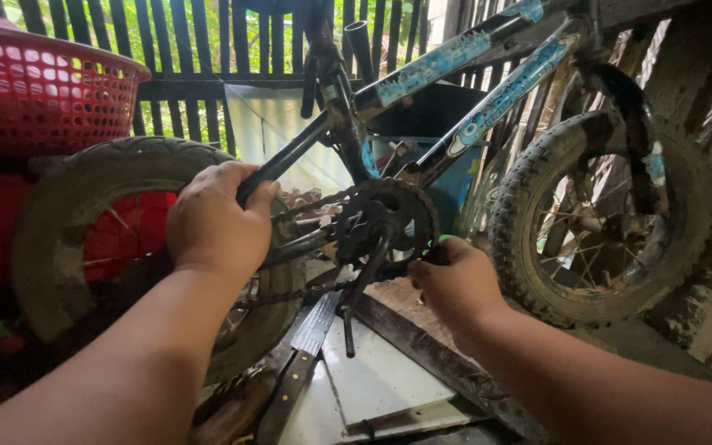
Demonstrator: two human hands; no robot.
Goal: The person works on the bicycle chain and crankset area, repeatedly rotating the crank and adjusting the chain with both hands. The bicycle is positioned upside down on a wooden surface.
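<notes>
A black metal bike frame tube (286, 156) is gripped by the left hand (212, 218). Just beside it, the black toothed chain wheel (385, 222) sits above the right hand (455, 284), closed on something small and green.

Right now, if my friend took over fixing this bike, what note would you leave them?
Left hand: gripping a black frame tube of the upside-down bike.
Right hand: closed at the crank, just below the chainring; what it pinches is hidden.
Chain hangs loosely between chainring and rear wheel. Front wheel on the right.
Done: bike flipped and steadied. Left: work around the crank and chain.
</notes>
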